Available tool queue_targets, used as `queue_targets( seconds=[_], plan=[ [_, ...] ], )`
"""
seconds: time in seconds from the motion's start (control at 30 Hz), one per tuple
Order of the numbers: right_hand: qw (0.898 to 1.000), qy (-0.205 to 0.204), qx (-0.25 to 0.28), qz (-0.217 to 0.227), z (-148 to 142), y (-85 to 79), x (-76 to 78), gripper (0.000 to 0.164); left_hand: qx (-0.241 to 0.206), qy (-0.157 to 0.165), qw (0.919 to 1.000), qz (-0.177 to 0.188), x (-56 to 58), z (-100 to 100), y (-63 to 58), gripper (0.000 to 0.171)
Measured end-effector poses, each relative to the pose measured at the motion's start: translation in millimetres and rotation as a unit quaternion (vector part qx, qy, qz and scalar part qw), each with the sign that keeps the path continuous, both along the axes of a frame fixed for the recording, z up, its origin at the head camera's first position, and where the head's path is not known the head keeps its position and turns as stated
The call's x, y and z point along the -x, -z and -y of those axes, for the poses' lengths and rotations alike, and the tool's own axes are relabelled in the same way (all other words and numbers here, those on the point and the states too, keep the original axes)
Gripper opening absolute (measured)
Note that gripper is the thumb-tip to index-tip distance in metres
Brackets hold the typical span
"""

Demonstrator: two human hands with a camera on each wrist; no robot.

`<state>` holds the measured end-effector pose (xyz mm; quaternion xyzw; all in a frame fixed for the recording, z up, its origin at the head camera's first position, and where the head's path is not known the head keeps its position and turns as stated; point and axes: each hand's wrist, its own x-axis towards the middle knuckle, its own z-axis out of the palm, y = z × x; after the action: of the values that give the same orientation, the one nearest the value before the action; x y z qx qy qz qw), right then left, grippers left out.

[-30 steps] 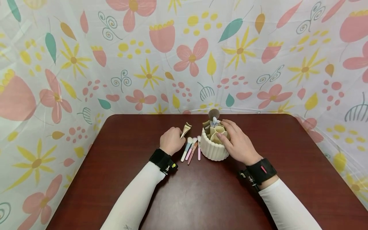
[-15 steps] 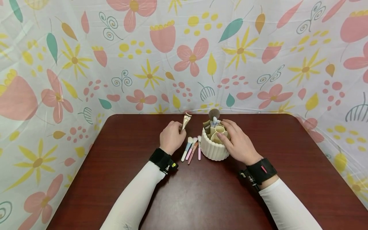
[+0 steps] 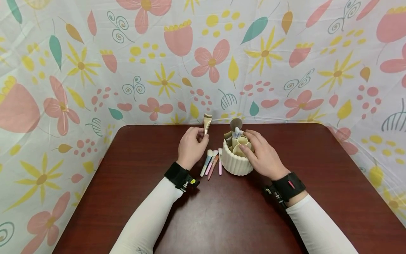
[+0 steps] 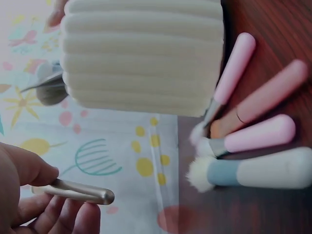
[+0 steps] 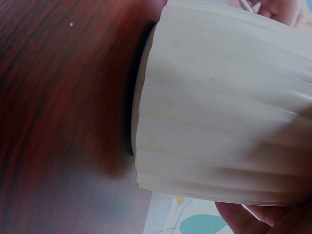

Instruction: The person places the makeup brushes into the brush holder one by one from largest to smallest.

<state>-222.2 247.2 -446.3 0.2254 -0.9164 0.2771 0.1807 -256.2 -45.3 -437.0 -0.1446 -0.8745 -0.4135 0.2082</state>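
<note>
My left hand (image 3: pixel 191 147) pinches a gold makeup brush (image 3: pixel 207 124) between thumb and fingers, its bristle head upward above the table. In the left wrist view the rounded end of its handle (image 4: pixel 102 196) sticks out past the fingertips. My right hand (image 3: pixel 267 159) holds a cream ribbed brush holder (image 3: pixel 237 164) by its right side, the thumb over the rim. Its compartments bear several brushes, among them a dark round-headed brush (image 3: pixel 236 124). The holder's wall (image 5: pixel 219 102) fills much of the right wrist view and hides most of that hand.
Several loose makeup brushes lie left of the holder: a blue-and-white brush (image 4: pixel 263 169), pink ones (image 4: pixel 239 68) and a brownish-pink one (image 4: pixel 273 92). The dark red-brown table (image 3: pixel 206 218) ends at a flower-patterned cloth (image 3: pixel 209 63) behind.
My left hand has lifted the gold brush and turned it from slanted to more upright. My right hand stays on the holder, which has not moved.
</note>
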Motion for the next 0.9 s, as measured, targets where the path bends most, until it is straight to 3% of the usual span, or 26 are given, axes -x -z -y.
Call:
queue_targets(
  seconds=[0.33,0.63,0.9],
  plan=[
    [1.0,-0.002,0.001,-0.006,0.4,-0.2,0.3,0.056,-0.044,0.022,0.9979,-0.043,-8.1,-5.7,-12.0,0.019],
    [1.0,-0.001,0.001,-0.006,-0.7,-0.1,-0.4,0.056,-0.069,0.053,0.9898,-0.113,-13.7,-9.3,-19.5,0.02],
    [1.0,-0.003,0.001,-0.015,-0.7,2.2,1.5,0.054,-0.095,0.07,0.9846,-0.129,-20.1,-10.7,-24.2,0.025]
  ],
)
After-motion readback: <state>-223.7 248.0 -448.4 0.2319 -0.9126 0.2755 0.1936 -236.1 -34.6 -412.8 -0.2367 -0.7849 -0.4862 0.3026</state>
